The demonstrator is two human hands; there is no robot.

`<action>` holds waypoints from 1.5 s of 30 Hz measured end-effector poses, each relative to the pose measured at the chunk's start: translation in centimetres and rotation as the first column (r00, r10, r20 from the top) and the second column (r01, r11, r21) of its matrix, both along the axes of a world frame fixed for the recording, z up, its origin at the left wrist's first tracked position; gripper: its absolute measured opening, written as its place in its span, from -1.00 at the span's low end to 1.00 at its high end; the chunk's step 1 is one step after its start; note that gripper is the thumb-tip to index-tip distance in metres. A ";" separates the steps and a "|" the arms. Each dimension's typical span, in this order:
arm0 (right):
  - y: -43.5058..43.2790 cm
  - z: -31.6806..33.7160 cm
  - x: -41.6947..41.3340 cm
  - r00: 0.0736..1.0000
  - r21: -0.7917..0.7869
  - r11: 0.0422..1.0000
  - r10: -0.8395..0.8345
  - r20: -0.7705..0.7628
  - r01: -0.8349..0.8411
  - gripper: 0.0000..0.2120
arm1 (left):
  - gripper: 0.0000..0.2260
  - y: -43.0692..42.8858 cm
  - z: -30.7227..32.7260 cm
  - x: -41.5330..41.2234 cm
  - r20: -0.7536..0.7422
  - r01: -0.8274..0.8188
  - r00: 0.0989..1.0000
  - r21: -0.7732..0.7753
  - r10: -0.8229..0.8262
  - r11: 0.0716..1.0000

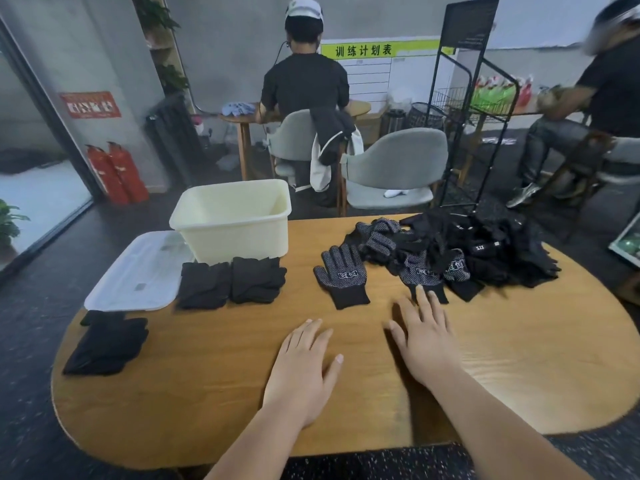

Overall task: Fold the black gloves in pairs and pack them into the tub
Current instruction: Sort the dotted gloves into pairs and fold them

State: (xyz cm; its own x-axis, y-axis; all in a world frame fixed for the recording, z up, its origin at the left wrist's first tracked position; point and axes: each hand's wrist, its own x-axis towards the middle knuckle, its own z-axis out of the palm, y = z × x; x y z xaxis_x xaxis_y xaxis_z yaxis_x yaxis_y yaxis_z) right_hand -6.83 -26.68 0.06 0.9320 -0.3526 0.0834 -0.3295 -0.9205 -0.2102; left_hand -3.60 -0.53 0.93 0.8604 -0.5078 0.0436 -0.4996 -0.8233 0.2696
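A cream tub (pixel 232 233) stands at the table's far side, nothing visible inside it. Two folded black glove pairs (pixel 231 285) lie in front of it, and another folded bundle (pixel 107 344) sits at the left edge. One dotted black glove (pixel 343 275) lies flat alone in the middle. A loose pile of black gloves (pixel 464 251) covers the far right. My left hand (pixel 301 368) rests flat on the wood, fingers straight. My right hand (pixel 424 337) is spread flat, its fingertips touching the cuff of a glove at the pile's near edge.
The tub's white lid (pixel 138 271) lies left of the tub. The wooden table (pixel 214 393) has a rounded edge. Behind it stand grey chairs (pixel 394 168), a black wire rack (pixel 474 109), and two seated people at other tables.
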 end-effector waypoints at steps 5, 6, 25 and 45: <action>0.5 -0.5 0.2 0.997 -0.081 0.996 -0.020 0.068 0.025 -0.41 | -0.41 0.0 -0.1 0.1 -0.001 -0.008 1.000 -0.014 0.008 1.000; 0.6 -0.7 -0.1 0.991 -0.113 0.994 0.016 0.136 0.000 -0.47 | -0.42 -0.1 -0.2 0.2 -0.003 -0.009 1.000 -0.016 0.009 1.000; 3.2 -0.5 -3.7 0.928 0.044 0.982 0.159 0.337 -0.184 -0.61 | -0.51 0.3 0.1 -0.6 0.032 0.015 0.999 -0.054 -0.013 0.998; 2.2 19.0 6.7 0.842 0.243 0.952 0.027 0.539 -0.186 -0.74 | -0.54 0.3 -0.1 -0.2 0.048 0.014 0.999 -0.083 -0.010 0.996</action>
